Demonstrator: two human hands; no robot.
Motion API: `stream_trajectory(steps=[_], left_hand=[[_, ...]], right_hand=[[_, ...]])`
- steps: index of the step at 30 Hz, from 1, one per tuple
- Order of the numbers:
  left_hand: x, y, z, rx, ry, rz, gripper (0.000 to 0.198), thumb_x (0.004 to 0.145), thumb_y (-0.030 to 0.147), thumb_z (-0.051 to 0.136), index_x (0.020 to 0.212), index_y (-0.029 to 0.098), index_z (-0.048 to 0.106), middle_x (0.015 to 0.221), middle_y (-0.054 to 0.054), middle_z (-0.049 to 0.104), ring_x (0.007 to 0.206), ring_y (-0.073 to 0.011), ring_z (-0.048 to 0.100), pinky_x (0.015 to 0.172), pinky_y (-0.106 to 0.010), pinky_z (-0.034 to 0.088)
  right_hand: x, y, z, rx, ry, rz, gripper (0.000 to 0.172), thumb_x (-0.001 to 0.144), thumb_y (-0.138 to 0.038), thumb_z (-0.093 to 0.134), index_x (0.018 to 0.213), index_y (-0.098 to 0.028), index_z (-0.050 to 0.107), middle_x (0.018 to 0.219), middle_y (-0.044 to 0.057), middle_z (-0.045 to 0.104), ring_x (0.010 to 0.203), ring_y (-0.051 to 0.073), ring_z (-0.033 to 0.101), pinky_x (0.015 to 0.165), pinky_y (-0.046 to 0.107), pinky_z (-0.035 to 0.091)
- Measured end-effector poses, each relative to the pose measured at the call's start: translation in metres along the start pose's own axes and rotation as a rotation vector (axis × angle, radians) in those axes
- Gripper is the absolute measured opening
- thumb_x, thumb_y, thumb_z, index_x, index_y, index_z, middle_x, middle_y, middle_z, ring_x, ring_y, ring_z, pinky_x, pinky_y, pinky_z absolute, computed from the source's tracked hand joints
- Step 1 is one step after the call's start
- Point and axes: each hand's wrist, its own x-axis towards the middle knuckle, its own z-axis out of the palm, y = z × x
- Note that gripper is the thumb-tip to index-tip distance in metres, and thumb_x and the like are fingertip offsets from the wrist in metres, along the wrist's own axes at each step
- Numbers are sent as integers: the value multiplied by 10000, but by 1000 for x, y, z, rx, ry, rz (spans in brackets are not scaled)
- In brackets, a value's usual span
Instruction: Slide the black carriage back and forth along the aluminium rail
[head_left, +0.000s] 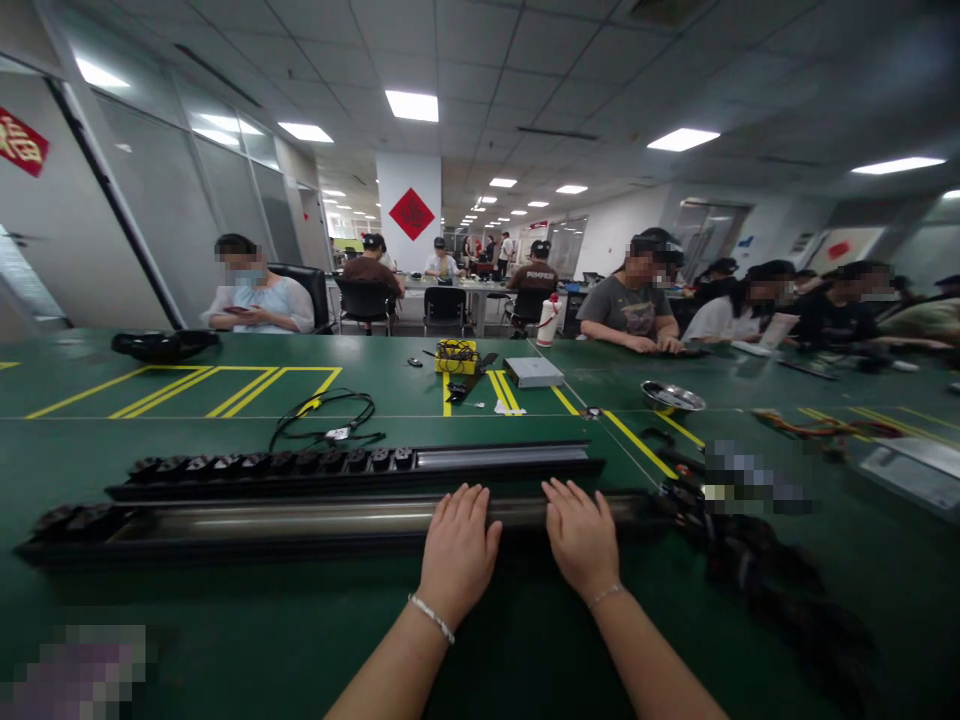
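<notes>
My left hand (459, 550) lies palm down on the near long black channel (300, 518), its fingers stretched forward over the far edge. My right hand (583, 540) rests the same way farther right along this channel, with a gap between the two hands. Both hands are open and grasp nothing. The near channel has a bare metallic inside and a few black block-shaped modules (82, 522) at its left end. Just behind it lies a second black channel (510, 457), filled over its left part with a row of black modules (289, 461).
A dark, blurred pile (772, 570) lies to the right of the channels. Behind them are a black cable (322, 410), a yellow box with wires (457, 355), a grey box (533, 373) and a metal bowl (673, 396). People sit across the green table (225, 620).
</notes>
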Motion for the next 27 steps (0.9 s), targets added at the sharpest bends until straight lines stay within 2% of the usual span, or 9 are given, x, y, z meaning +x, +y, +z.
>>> stream_trajectory(steps=[4,7,9,11,14,17,19,22,27], left_hand=[[5,-54,-26,109,-21,-60,444,858,372,385,1255,181,445,1336,-77,466,1265,-245,355,1020,-449,319],[10,-126,-61,245,19,-192,490,851,407,376,1271,160,425,1372,-105,414,1297,-269,290,1025,-464,292],[6,-177,-88,340,67,-360,519,842,429,365,1259,126,430,1396,-128,370,1315,-271,246,1036,-454,269],[-6,-223,-113,407,103,-575,534,830,442,353,1265,138,414,1429,-110,313,1328,-252,208,1053,-429,243],[-38,-277,-140,424,158,-769,577,816,440,322,1258,79,405,1433,-186,263,1315,-347,199,1015,-534,244],[-76,-323,-149,382,163,-955,590,761,495,379,1290,234,382,1453,-89,265,1319,-400,153,995,-599,208],[-95,-348,-148,303,121,-1031,645,715,556,409,1302,293,351,1434,-66,312,1310,-420,167,997,-616,192],[-109,-371,-140,215,59,-969,697,729,559,372,1327,206,304,1391,-135,362,1304,-378,229,1028,-523,245],[-106,-368,-135,340,-50,-1006,611,795,467,331,1312,142,311,1368,-159,379,1277,-387,273,985,-522,294]], right_hand=[[1,6,7,-15,-11,-9,404,857,-283,295,1152,-219,563,1232,31,557,1171,200,442,1007,415,226],[2,11,9,-33,21,-26,406,846,-275,302,1147,-215,567,1219,23,568,1157,199,455,993,412,244],[2,11,8,-47,28,-37,405,845,-280,303,1144,-220,570,1211,22,574,1147,201,466,973,409,270],[2,9,6,-65,32,-52,409,845,-279,302,1147,-220,571,1195,21,585,1134,205,479,951,404,297],[2,8,4,-85,46,-63,411,843,-276,302,1140,-220,579,1177,23,597,1124,208,489,937,397,315],[2,9,4,-96,39,-61,414,849,-282,290,1134,-219,583,1180,25,595,1123,205,491,932,393,319],[2,11,5,-102,33,-56,420,856,-291,279,1139,-218,580,1189,29,589,1129,208,486,941,404,310],[0,9,7,-111,33,-53,429,868,-308,263,1145,-206,575,1195,41,584,1145,221,473,968,442,275],[-6,-37,11,-55,26,-161,407,884,-337,290,1162,-219,562,1237,36,553,1173,222,448,1006,453,227]])
